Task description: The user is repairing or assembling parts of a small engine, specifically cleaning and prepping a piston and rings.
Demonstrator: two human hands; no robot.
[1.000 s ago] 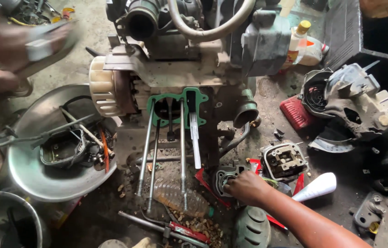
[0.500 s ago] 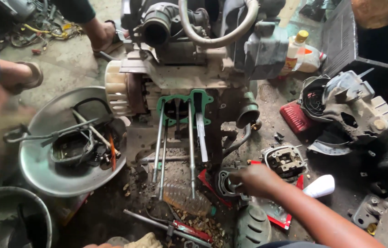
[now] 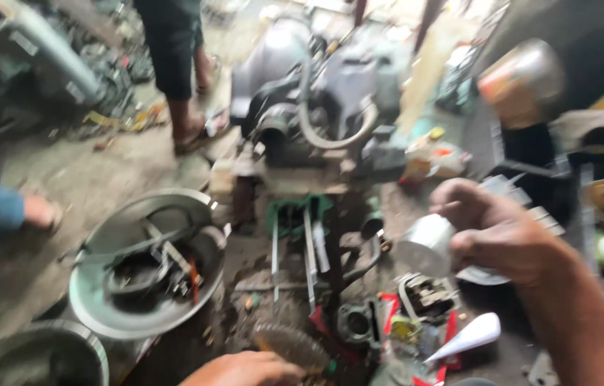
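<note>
Now right hand (image 3: pixel 502 232) grip holds metal cylinder (image 3: pixel 427 244); round pan (image 3: pixel 102 300) w/ tools.

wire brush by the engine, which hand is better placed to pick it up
Probably left: the left hand rests right beside the wire brush, while the right hand is raised, gripping a metal cylinder.

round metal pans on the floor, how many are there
2: one large metal pan left of the engine, holding loose parts, and a darker round pan cut off at the bottom-left corner. Blur may hide others.
</note>
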